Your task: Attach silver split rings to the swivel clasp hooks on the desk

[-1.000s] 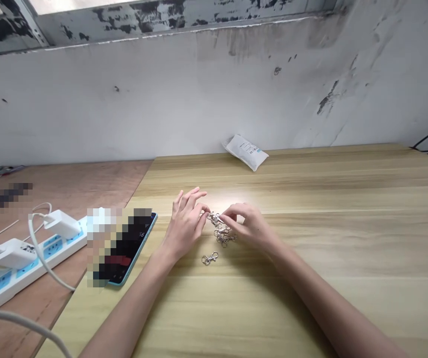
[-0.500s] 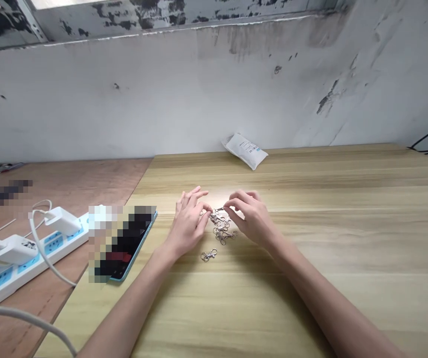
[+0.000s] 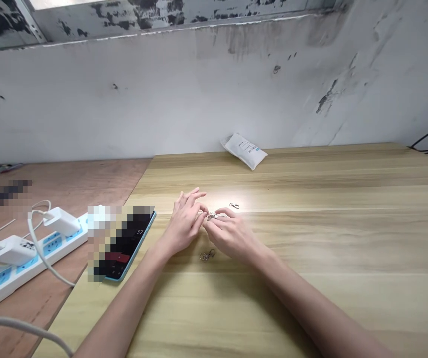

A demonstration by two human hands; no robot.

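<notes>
My left hand (image 3: 186,221) and my right hand (image 3: 231,234) meet over a small bunch of silver metal swivel clasps (image 3: 211,216) on the light wooden table (image 3: 329,233). The right fingers curl over the bunch and hide most of it. The left fingertips touch its near side, though their grip is hard to judge. One loose clasp (image 3: 207,255) lies just below the hands, and another (image 3: 234,205) rests beyond the right hand.
A phone (image 3: 132,251), partly blurred, lies at the table's left edge. Further left, a white power strip (image 3: 38,256) with chargers and white cables sits on a lower plywood board (image 3: 50,191). A white pouch (image 3: 244,151) leans against the stained wall at the back.
My right hand has moved left and now covers the bunch of clasps. One clasp now lies apart beyond that hand. The left hand has barely moved.
</notes>
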